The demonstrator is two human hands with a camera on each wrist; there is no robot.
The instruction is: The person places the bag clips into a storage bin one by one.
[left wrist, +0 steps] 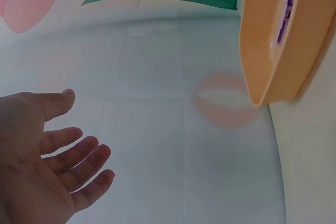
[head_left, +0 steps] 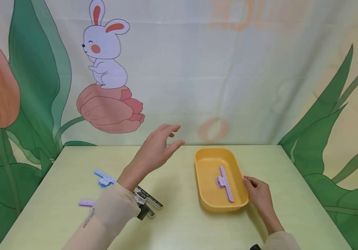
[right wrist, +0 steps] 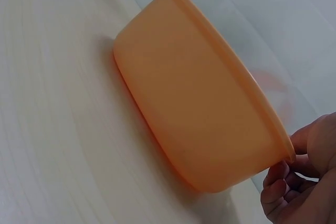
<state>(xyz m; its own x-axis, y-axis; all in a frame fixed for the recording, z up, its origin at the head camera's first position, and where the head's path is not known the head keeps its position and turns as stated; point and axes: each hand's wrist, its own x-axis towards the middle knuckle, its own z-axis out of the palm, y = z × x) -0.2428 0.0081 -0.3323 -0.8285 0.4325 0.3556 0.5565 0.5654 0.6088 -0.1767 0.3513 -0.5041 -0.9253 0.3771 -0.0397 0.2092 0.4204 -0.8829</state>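
Observation:
A yellow-orange plastic tray (head_left: 222,209) stands on the table, with a purple long-barred clip (head_left: 227,189) lying inside. My right hand (head_left: 260,196) pinches the tray's right rim between thumb and fingers; the right wrist view shows the same hand (right wrist: 304,182) at the rim's end. Left of the tray, my left hand (head_left: 153,151) is raised in the air, fingers loosely bent and holding nothing. In the left wrist view its palm and spread fingers (left wrist: 76,161) are bare. Below the left forearm lie black-and-white clips (head_left: 149,198), partly hidden by the sleeve.
A light blue clip (head_left: 103,180) and another purple clip (head_left: 86,202) lie on the left of the table (head_left: 179,229), both partly covered by the left arm. A printed cloth (head_left: 179,69) with a rabbit and tulips hangs behind the table's back edge.

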